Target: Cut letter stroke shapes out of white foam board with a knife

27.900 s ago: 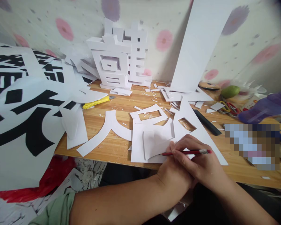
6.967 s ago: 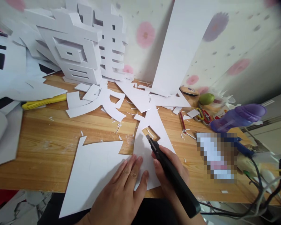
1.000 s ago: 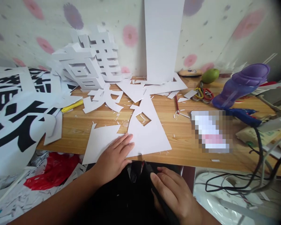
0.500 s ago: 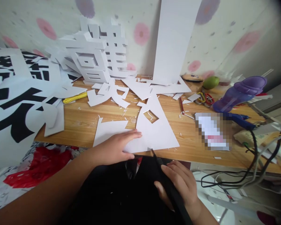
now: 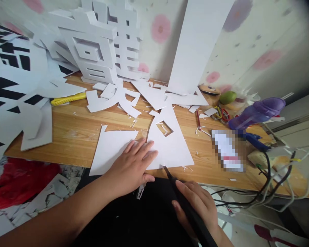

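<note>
The left hand (image 5: pixel 134 164), fingers spread flat, pins the white foam-board sheet (image 5: pixel 170 144) against sliding, while the right hand (image 5: pixel 195 206), clamped around the black utility knife (image 5: pixel 185 202), holds its blade at the sheet's near edge.

We see the scene in soft, even daylight, bright on the white foam sheet (image 5: pixel 167 147) and the pale wall (image 5: pixel 247 51); shadows are faint and diffuse, a weak one lying under the left hand (image 5: pixel 134 164); no hard glare shows on the wooden table (image 5: pixel 74 130); the wide lens bends lines near the edges; the upper right corner falls dark; a pixelated patch (image 5: pixel 228 151) hides one spot; the near forearm looks slightly soft.
</note>
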Motion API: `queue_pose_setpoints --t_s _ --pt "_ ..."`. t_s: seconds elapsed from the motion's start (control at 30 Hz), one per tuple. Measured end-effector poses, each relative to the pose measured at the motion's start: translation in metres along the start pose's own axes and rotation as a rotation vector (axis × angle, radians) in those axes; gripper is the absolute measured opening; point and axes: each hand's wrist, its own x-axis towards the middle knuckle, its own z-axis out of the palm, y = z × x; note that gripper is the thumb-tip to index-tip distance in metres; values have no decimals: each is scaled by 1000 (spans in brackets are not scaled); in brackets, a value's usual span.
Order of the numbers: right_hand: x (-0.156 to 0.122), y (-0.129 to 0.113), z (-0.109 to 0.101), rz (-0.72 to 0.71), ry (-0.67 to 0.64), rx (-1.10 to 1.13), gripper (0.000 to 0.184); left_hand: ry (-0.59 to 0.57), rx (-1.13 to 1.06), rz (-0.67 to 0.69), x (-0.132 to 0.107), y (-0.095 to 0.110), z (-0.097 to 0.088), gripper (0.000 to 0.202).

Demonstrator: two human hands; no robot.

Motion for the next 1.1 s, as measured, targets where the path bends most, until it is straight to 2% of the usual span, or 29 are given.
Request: queue_pose_setpoints --t_s 0.1,0.2,0.3,0.4,0.47,0.57,1.1 --pt "1 0 -7 48 76 25 35 30 48 19 -1 -2 5 49" --pt "18 4 -3 191 197 91 31 67 79 27 -2 -4 9 43" --pt "49 15 18 379 282 97 27 99 79 33 -1 -4 12 43" --pt "80 29 45 448 351 90 28 111 62 38 0 -5 12 44" --pt "95 36 58 476 348 85 27 115 53 38 0 -5 11 44" --pt "102 41 66 490 287 128 26 123 47 43 -1 -6 12 44" --pt "104 36 64 478 167 162 28 134 42 58 -1 -9 14 45"
